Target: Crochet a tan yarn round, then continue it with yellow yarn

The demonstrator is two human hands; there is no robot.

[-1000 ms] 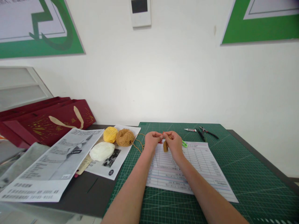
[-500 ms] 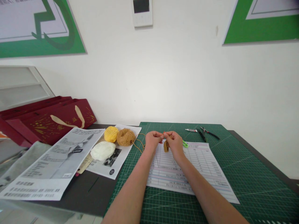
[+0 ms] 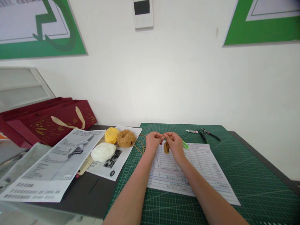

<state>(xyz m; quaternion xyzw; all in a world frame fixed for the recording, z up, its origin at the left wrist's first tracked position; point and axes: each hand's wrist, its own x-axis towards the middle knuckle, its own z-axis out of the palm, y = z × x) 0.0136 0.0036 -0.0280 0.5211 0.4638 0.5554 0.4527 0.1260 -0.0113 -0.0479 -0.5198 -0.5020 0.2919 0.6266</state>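
Two closed pinches: left hand, right hand on brown piece, near paper's far edge.

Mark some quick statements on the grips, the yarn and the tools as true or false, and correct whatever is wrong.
1. The left grip and right grip are far apart. False: they are close together at the fingertips.
2. A small brown piece hangs just below the fingers of the right grip. True.
3. The pliers are in the right grip. False: they lie on the green mat, beyond the hands and to their right.
4. The yellow yarn ball sits to the left of the brown yarn ball. True.
5. The printed sheet beneath the arms lies on the green mat. True.
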